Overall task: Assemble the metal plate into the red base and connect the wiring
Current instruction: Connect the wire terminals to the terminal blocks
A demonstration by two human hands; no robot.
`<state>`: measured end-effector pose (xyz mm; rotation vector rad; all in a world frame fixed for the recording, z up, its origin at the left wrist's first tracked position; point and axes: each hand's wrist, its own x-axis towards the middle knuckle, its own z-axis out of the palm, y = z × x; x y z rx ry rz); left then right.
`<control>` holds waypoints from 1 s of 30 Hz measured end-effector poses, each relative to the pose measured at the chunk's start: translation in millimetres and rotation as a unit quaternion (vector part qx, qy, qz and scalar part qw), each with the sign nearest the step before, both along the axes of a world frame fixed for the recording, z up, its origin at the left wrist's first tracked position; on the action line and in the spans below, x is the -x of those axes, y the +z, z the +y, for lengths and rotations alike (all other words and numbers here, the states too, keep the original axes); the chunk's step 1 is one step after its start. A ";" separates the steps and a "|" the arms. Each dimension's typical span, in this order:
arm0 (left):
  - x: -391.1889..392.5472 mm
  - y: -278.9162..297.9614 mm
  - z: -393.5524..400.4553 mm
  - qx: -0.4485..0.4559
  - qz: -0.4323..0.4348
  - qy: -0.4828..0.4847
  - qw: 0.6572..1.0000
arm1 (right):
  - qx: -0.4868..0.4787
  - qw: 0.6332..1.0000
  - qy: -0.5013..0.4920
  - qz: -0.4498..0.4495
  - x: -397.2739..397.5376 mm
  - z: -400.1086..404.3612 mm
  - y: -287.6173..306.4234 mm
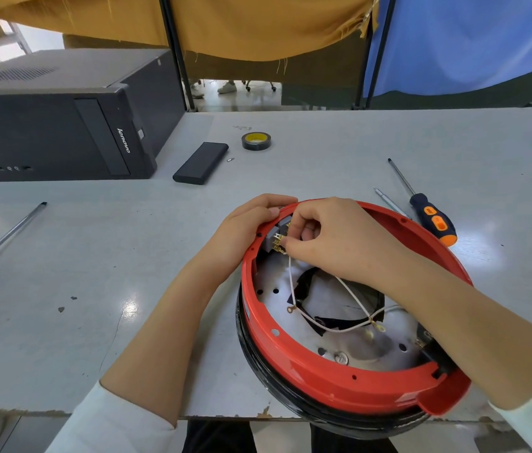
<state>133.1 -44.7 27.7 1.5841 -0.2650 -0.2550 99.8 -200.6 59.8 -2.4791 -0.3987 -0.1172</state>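
Observation:
The round red base (pixel 303 364) lies on the table's near edge, partly overhanging it. Inside it sits the shiny metal plate (pixel 375 348) with holes and a black-taped opening. White wires (pixel 333 325) with ring terminals cross the plate. A grey switch block (pixel 272 238) with brass tabs is set in the base's far-left wall. My left hand (pixel 248 223) grips the red rim from outside, beside the switch. My right hand (pixel 330 238) reaches over the base and pinches a white wire's end at the brass tabs.
An orange-and-black screwdriver (pixel 434 220) and a loose metal bit (pixel 388 202) lie right of the base. A roll of black tape (pixel 256 141), a flat black box (pixel 200 162) and a black computer case (pixel 58 116) stand farther back. Another long tool (pixel 6 238) lies at left.

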 end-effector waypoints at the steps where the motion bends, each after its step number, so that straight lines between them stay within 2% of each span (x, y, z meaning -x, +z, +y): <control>1: -0.6 -0.7 0.1 0.001 0.004 -0.005 1.000 | 0.003 1.000 -0.001 -0.001 0.0 0.4 -0.1; 9: -3.4 -3.0 2.5 -0.019 0.023 -0.031 0.999 | 0.003 1.000 -0.025 0.001 2.2 4.7 3.0; 17: -18.9 -15.1 6.7 -0.018 0.000 -0.088 0.996 | -0.006 1.000 -0.027 0.010 2.0 7.2 4.1; 21: -33.3 -24.3 5.3 -0.035 -0.011 -0.066 0.997 | -0.009 1.000 -0.026 0.015 2.5 8.2 4.7; 30: -42.1 -36.6 0.3 -0.004 0.020 -0.056 0.998 | -0.023 0.998 -0.030 0.051 2.9 11.9 9.4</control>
